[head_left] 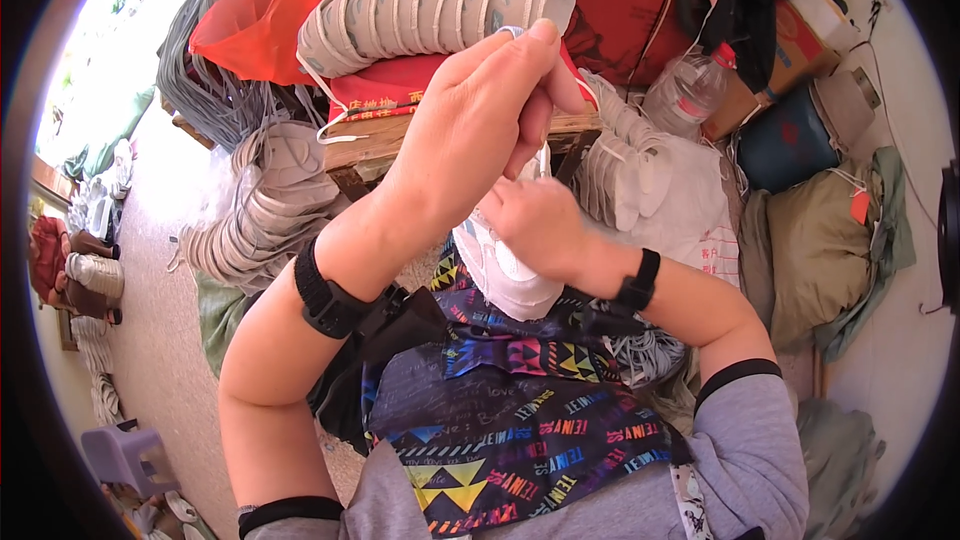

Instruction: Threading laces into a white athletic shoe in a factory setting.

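Note:
My left hand (490, 100) is raised in front of the bench, its fingers closed in a pinch. A bit of pale cord (514, 31) shows at its fingertips, and a thin light strand runs below the hand. Lower and slightly to the right, my right hand (540, 228) is closed at the upper part of a white, rounded fabric piece (520, 292), which looks like a shoe upper. That piece rests over my lap on a dark patterned apron (520, 430). The right fingertips are partly hidden behind the left hand and wrist.
A row of nested, corded grey fabric pieces (430, 25) lies on a red-covered wooden bench (375, 148). Similar stacks (275, 205) stand left and right of it. Grey cords (205, 60) hang at the left. A clear bottle (690, 90) and a purple stool (130, 455) are farther out.

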`<state>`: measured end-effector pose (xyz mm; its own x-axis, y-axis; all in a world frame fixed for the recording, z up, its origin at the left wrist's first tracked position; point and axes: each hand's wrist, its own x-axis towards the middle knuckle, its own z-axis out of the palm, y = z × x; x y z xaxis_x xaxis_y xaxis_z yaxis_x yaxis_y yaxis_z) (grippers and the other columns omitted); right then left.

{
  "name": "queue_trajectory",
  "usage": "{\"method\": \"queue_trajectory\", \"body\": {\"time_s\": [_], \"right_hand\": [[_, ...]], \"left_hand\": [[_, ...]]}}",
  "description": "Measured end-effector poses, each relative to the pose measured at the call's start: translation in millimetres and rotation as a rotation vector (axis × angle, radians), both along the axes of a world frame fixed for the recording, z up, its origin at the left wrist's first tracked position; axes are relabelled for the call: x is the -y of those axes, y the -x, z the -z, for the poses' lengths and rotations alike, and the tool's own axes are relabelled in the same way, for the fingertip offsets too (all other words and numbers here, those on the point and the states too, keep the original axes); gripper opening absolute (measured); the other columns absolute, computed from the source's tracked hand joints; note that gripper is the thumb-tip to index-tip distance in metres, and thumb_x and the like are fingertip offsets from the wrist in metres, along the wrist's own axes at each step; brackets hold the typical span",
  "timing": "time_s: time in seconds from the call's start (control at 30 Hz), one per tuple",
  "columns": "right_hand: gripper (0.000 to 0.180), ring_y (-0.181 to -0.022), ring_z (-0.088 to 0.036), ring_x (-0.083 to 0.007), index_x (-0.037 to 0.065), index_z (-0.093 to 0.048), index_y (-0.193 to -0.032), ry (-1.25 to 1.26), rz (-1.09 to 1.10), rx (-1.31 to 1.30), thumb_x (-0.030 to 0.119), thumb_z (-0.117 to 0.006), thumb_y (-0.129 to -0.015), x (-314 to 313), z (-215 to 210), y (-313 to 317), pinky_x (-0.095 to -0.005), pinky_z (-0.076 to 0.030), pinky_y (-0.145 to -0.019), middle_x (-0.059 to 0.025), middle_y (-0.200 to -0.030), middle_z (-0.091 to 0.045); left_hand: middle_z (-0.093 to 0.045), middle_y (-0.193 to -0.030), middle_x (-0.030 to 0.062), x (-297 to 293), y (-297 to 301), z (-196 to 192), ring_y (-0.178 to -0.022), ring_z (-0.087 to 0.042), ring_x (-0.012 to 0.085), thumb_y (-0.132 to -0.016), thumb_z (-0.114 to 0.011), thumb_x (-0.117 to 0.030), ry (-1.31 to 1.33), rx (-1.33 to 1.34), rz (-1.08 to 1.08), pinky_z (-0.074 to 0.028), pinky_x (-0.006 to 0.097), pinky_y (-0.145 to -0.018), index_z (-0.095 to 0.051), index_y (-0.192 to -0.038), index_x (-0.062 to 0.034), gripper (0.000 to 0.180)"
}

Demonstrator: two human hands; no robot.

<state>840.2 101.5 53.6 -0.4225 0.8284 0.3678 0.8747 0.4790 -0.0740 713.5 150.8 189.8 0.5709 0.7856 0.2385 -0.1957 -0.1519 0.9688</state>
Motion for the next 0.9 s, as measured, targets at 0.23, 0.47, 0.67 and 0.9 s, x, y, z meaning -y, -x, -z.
{"method": "queue_trajectory", "body": {"time_s": [0.23,0.47,0.67,0.9], "right_hand": [[0.018,-0.063,-0.061,-0.028,0.006,-0.055,-0.088,-0.073,0.032,-0.075,0.015,-0.066,-0.079,9.5,13.7,5.2,-0.0402,-0.048,-0.054,-0.0099,-0.078,-0.057],[0.021,-0.067,-0.063,-0.0292,0.001,-0.06,-0.095,0.338,0.078,-0.608,0.022,-0.063,-0.09,13.0,-0.6,1.8,-0.0374,-0.05,-0.061,-0.0132,-0.082,-0.063],[0.024,-0.08,-0.053,-0.0063,0.005,-0.064,-0.087,0.731,-0.157,-1.142,0.024,-0.055,-0.098,-10.7,-61.9,-38.6,-0.0256,-0.043,-0.074,0.0032,-0.083,-0.061],[0.022,-0.073,-0.053,-0.0128,0.007,-0.056,-0.08,0.735,-0.368,-1.973,0.018,-0.05,-0.099,-44.2,-89.6,-110.0,-0.031,-0.046,-0.075,-0.0002,-0.074,-0.054]], "left_hand": [[-0.038,-0.055,-0.0015,-11.2,9.1,-12.5,-0.042,-0.03,0.0065,-0.103,-0.037,-0.031,-0.041,0.096,-0.009,-0.026,0.022,-0.043,-0.052,-0.076,-0.0049,0.042],[-0.038,-0.06,-0.0015,7.4,13.5,-29.6,-0.04,-0.028,0.0068,-0.104,-0.035,-0.031,0.028,0.312,0.23,-0.024,0.022,-0.041,-0.052,-0.08,-0.0044,0.04],[-0.056,-0.083,0.0019,-43.4,69.1,16.3,-0.05,-0.041,0.0044,-0.1,-0.048,-0.022,0.259,0.451,-0.089,-0.031,0.02,-0.045,-0.061,-0.105,0.0002,0.026],[-0.056,-0.086,0.0048,-104.8,176.0,112.0,-0.061,-0.047,0.0107,-0.096,-0.056,-0.012,0.54,0.843,-0.614,-0.042,0.025,-0.06,-0.053,-0.098,-0.0006,0.012]]}}
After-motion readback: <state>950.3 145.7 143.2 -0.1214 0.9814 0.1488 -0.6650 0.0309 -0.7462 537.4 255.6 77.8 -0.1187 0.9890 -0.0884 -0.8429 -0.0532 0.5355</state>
